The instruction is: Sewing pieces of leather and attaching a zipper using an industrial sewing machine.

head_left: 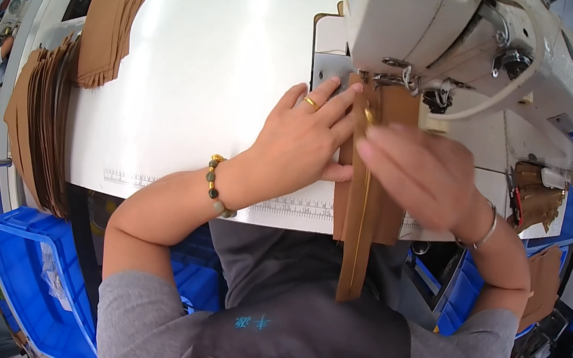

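A brown zipper [355, 259] with gold-coloured teeth runs toward me from under the sewing machine's needle area, its near end hanging past the table edge. It lies along a brown fabric panel [391, 204]. My left hand [309, 133] rests open on the left part of this work, fingers stretched toward the presser foot [365, 78] and thumb lying on the brown material. My right hand [420, 172] is over the zipper's right side, smeared by motion. Its fingertips are close to a gold zipper slider [369, 115]; whether they grip anything is unclear.
The white sewing machine [418, 26] overhangs the far right of the white table [188, 87]. Stacked brown pieces [42, 123] stand at the left edge, with another brown stack [113, 29] behind. A blue bin [32, 273] sits lower left. More brown pieces [538, 194] lie right.
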A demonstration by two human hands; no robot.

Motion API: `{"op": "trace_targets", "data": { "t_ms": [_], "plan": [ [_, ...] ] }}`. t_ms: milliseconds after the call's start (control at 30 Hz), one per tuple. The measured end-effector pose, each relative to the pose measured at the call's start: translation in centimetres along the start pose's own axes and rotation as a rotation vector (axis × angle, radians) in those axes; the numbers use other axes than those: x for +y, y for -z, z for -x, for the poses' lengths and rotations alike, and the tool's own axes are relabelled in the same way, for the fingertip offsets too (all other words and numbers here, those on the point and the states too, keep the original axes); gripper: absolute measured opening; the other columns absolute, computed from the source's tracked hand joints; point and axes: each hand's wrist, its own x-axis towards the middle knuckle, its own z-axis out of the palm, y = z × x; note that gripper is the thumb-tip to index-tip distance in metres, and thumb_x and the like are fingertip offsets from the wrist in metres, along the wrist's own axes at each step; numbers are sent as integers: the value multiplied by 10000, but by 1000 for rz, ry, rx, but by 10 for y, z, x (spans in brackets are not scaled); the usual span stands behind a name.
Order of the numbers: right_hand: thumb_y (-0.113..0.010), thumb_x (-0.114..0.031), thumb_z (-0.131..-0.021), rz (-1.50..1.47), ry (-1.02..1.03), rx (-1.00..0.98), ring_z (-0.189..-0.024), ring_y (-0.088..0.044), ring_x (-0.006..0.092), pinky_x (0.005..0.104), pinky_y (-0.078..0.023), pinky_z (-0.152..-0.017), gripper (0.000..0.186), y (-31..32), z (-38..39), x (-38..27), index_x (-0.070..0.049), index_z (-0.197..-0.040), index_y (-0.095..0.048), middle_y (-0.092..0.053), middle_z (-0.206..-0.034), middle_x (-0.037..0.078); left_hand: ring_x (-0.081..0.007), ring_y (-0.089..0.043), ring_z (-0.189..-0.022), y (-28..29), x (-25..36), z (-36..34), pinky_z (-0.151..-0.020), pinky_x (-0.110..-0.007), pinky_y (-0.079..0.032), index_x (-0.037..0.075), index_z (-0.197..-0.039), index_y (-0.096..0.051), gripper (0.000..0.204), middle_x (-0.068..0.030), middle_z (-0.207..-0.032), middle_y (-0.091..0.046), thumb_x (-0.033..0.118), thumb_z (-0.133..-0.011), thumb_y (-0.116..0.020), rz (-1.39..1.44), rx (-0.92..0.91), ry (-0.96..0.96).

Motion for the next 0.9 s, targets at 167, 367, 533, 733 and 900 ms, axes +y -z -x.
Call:
{"op": "trace_targets", "data": {
  "t_ms": [167, 367, 533, 733, 900],
  "plan": [
    [-683, -138, -840, 52, -50, -75, -1001, -743, 173, 259, -547, -628, 368, -50, 40, 24, -34, -1191, -721, -723, -1242, 72, -333, -513, -1400, 2, 3, -2, -1113, -511, -452, 49, -1308, -649, 719, -132, -1498, -536, 453, -748, -849, 42, -33, 20],
    [-687, -116, -839, 44, -110, -102, -1125, -733, 201, 275, -575, -670, 341, -56, 40, 19, -38, -1167, -734, -719, -1233, 76, -355, -528, -1382, 3, 5, -1, -1124, -524, -450, 11, -1354, -583, 843, -140, -1501, -524, 428, -688, -889, 282, 29, 164],
    [-703, -71, -806, -29, -157, -151, -1160, -699, 323, 388, -602, -945, 386, -47, 31, 17, 28, -1179, -706, -699, -1278, 151, -354, -510, -1414, 5, 8, 1, -1124, -510, -459, 14, -1360, -570, 848, -139, -1502, -535, 391, -672, -893, 59, -17, 76],
    [-750, -9, -803, -102, -297, -207, -1204, -658, 349, 445, -560, -1028, 442, -54, 40, 17, 39, -1234, -668, -650, -1364, 168, -341, -523, -1406, 8, 9, -2, -1116, -498, -467, 26, -1365, -577, 835, -123, -1503, -549, 404, -684, -880, 44, -50, 80],
    [-754, -1, -800, -126, -269, -177, -1213, -651, 350, 461, -548, -1051, 430, -55, 41, 19, 36, -1222, -677, -664, -1342, 168, -358, -539, -1376, 9, 8, -2, -1104, -512, -474, -25, -1391, -579, 898, -169, -1525, -543, 479, -699, -851, 18, -57, 52]
  ]
}}
